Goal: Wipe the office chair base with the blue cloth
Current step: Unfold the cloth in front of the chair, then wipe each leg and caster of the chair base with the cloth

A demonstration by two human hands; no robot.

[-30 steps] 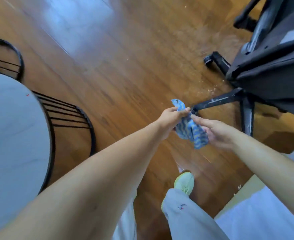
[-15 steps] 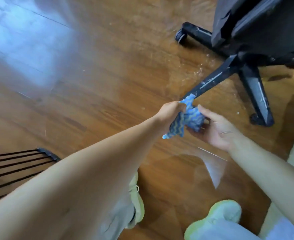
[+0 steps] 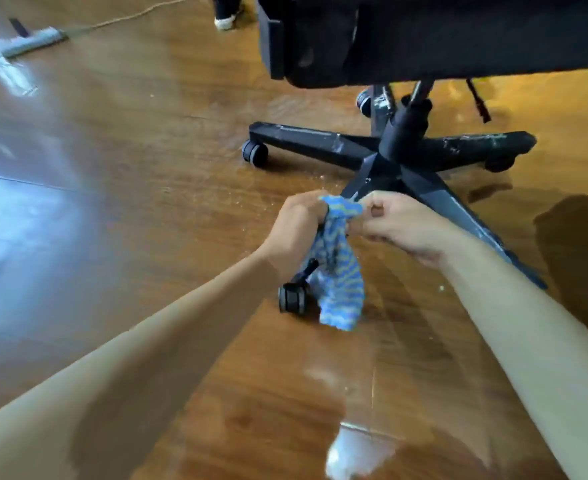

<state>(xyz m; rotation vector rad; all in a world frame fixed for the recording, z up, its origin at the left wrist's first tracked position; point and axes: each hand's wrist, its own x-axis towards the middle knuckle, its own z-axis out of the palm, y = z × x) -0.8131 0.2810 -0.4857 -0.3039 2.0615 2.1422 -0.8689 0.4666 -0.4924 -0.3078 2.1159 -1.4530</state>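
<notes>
The blue wavy-patterned cloth (image 3: 337,271) hangs between my hands, draped over the near leg of the black star-shaped chair base (image 3: 382,161). My left hand (image 3: 297,226) grips the cloth's top left part. My right hand (image 3: 403,226) pinches its top right edge. Most of that near leg is hidden behind hands and cloth; only its caster (image 3: 292,298) shows below. The base's other legs carry white scuffs and dust.
The black chair seat (image 3: 424,32) overhangs the base at the top. A flat mop head (image 3: 34,43) with a cord lies on the wooden floor at far left. A dark furniture leg (image 3: 226,10) stands at the top. Crumbs lie on the floor near the base.
The view has dropped lower and closer to the chair base. Both hands have carried the cloth onto the near leg, and the cloth now hangs longer, unfolded downward.
</notes>
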